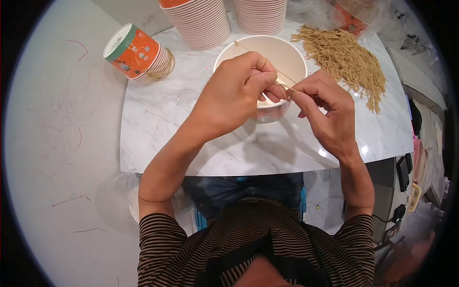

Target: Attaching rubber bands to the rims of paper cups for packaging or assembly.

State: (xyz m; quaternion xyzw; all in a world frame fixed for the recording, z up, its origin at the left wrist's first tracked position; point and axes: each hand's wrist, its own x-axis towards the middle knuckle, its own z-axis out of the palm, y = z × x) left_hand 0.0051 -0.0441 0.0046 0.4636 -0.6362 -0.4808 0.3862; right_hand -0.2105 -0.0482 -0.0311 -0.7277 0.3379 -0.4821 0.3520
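A white-lined paper bucket (262, 44) stands upright on the marble-look table in front of me. Above its near side, my left hand (232, 95) pinches a thin tan cord (287, 87) between thumb and fingers. My right hand (327, 107) grips the same cord close by, thumb against fingers. One strand runs toward the bucket's far left rim, where a short cord end sticks up. How the cord crosses between my fingertips is too small to tell. Behind my right hand lies a heap of cut tan cords (346, 60).
At the back rise two tall stacks of nested paper buckets (203, 24) (260, 14). A tilted orange-and-green stack of buckets (138, 52) with cord on it lies at the left, beside the scribbled wall (57, 119). Clear plastic bags (311, 12) crowd the back right.
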